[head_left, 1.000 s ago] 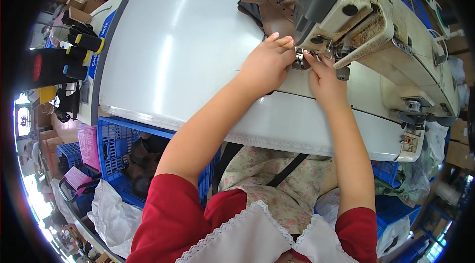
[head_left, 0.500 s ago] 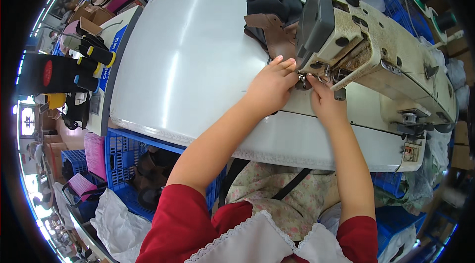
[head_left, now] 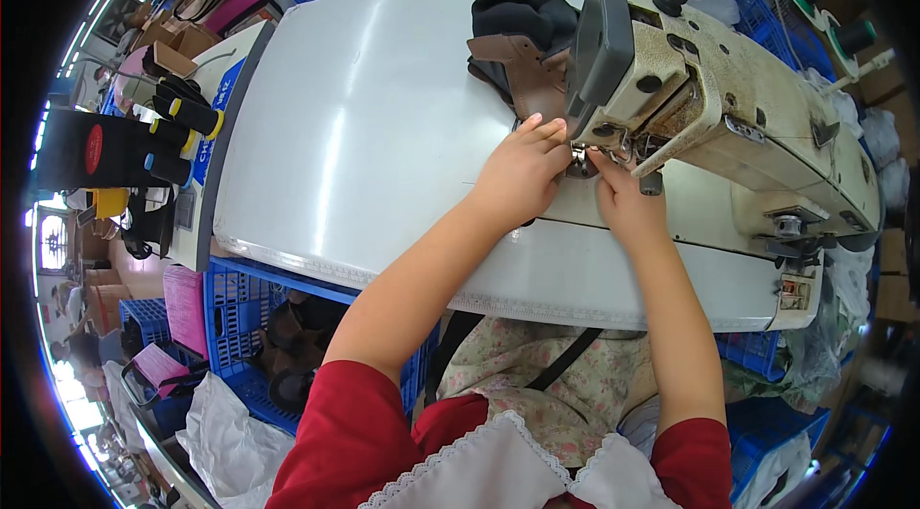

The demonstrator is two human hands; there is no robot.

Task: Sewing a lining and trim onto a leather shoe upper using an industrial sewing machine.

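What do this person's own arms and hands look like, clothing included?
The left hand and right hand are bare, with no gloves or wristbands visible. Both forearms are uncovered too. Short, plain red sleeves cover the upper arms, below a pale, lace-edged collar.

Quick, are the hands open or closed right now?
Left hand: at the brown piece; grip can't be told.
Right hand: partly hidden by the sewing machine; can't be told.
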